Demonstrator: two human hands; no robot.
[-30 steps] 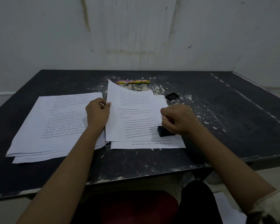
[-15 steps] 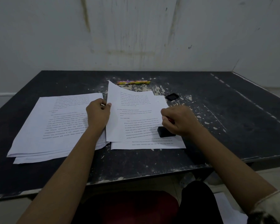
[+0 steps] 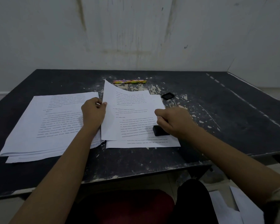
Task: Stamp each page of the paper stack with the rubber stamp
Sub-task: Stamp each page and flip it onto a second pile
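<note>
A pale plastered wall, streaked with brownish vertical stains, fills the far half of the view. Below it lies a broad black table, matt and rough. Its paint is chipped away in pale flecks around the middle, and a worn dashed line runs down its right side.

On the left of the table sits the left-hand pile, thin white printed sheets loosely fanned, so that their near edges step out unevenly. Just to its right lies the right-hand pile, flat, with lines of text showing along its near edge. Above it is the top page, a limp rectangle raised along its left edge, its far corner curling upward.

The left hand pinches that left edge between thumb and curled fingers. The right hand is closed over the rubber stamp, fingers wrapped round its upper part, where a little red shows. The stamp's blocky black base rests on the near right of the top page.

Near the far edge lie two slim pencils with a bright mottled pattern, side by side and touching. Right of the papers sits a small black pad, square with rounded corners.
</note>
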